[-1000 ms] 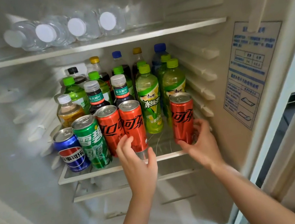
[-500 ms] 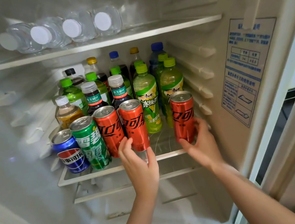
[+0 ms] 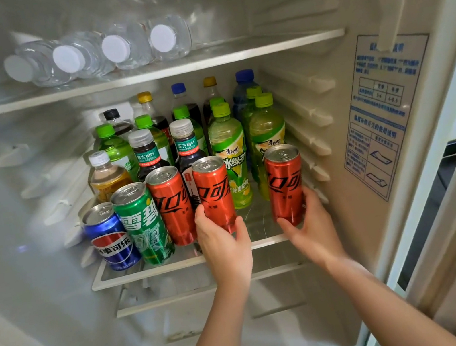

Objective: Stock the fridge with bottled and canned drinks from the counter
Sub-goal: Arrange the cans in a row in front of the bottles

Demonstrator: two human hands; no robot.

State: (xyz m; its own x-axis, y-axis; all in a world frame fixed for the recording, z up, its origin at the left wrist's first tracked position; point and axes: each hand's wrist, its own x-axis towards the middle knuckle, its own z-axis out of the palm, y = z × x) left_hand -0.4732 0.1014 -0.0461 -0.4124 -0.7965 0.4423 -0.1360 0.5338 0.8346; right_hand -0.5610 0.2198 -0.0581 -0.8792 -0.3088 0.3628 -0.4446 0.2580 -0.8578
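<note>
Both hands are busy in the head view: left hand [image 3: 224, 244] wraps the base of the middle red can [image 3: 213, 189], right hand [image 3: 310, 227] clasps the right red can [image 3: 285, 184] low down, centre-right of frame. Both cans stand upright at the front of the shelf [image 3: 176, 267], long axes vertical, an open gap between them. Each can sits just beyond its own hand, and closing that gap looks like the right hand's job.

Wall sticker [image 3: 382, 113] print blurred, unreadable
</note>
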